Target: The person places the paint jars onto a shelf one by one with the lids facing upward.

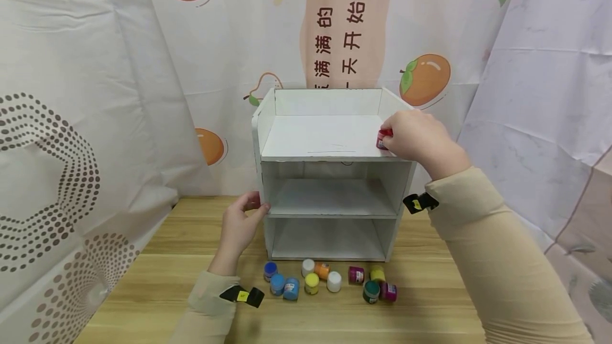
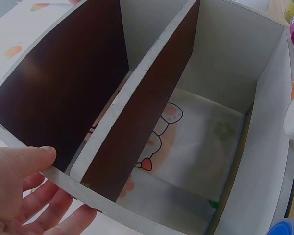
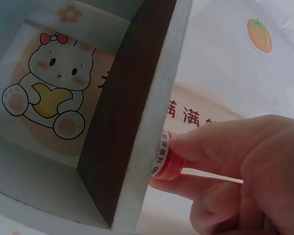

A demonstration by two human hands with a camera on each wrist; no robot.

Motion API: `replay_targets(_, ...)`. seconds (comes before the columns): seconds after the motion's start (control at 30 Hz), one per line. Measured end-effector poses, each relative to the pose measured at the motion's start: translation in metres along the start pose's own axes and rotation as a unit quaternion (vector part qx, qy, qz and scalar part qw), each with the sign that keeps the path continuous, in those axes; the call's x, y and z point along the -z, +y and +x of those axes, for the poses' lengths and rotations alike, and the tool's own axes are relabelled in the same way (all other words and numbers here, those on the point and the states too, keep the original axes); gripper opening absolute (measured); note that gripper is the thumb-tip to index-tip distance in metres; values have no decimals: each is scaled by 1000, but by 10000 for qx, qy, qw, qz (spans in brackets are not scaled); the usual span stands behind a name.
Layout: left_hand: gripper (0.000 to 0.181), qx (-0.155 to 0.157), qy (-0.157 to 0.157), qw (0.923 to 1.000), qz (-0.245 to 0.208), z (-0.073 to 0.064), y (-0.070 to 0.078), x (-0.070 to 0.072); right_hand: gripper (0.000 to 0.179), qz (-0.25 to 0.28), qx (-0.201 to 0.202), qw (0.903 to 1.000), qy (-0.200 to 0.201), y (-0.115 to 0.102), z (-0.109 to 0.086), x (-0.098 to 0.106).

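Note:
A white shelf unit [image 1: 330, 215] with a top ledge and two compartments stands on the table. My right hand [image 1: 421, 139] pinches a small red paint jar [image 1: 381, 139] between thumb and fingers at the right front of the top ledge. In the right wrist view the red paint jar [image 3: 167, 156] has a printed label and sits by the ledge's front edge. Low on the unit's left side, my left hand [image 1: 241, 222] holds the side panel. The left wrist view has the thumb [image 2: 27, 159] over the panel's edge, with the fingers outside.
Several paint jars lie or stand in front of the unit, among them a blue jar [image 1: 291, 288], a yellow jar [image 1: 312, 283], a white jar [image 1: 334, 282], a green jar [image 1: 371, 291] and a purple jar [image 1: 356, 275]. A printed curtain [image 1: 229, 41] hangs behind.

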State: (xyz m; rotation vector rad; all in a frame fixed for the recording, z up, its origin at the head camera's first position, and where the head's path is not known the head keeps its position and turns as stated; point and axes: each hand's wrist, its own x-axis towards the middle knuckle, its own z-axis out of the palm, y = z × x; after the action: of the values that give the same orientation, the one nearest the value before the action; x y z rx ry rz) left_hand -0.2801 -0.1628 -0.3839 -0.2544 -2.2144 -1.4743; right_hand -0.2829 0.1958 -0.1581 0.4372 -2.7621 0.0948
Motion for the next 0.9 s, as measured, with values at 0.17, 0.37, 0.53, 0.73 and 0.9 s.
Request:
replay_targets(0.17, 32, 9, 16, 10000, -15, 0, 0, -1, 24, 52, -30, 10000, 12, 1, 1, -2)
replay_targets(0.37, 33, 36, 34, 10000, 3, 0, 0, -1, 20, 82, -90, 9999, 9, 0, 1, -2)
replay_targets(0.53, 33, 20, 46, 10000, 11, -1, 0, -2, 23, 138, -212, 9997, 21, 1, 0, -2)
replay_targets(0.73, 35, 70, -3, 10000, 9, 0, -1, -2, 41, 150, -393, 9989, 196, 1, -6, 2)
replay_targets(0.9, 34, 54, -5, 10000, -11, 1, 0, -1, 41, 368, -129, 9965, 737, 1, -19, 3)
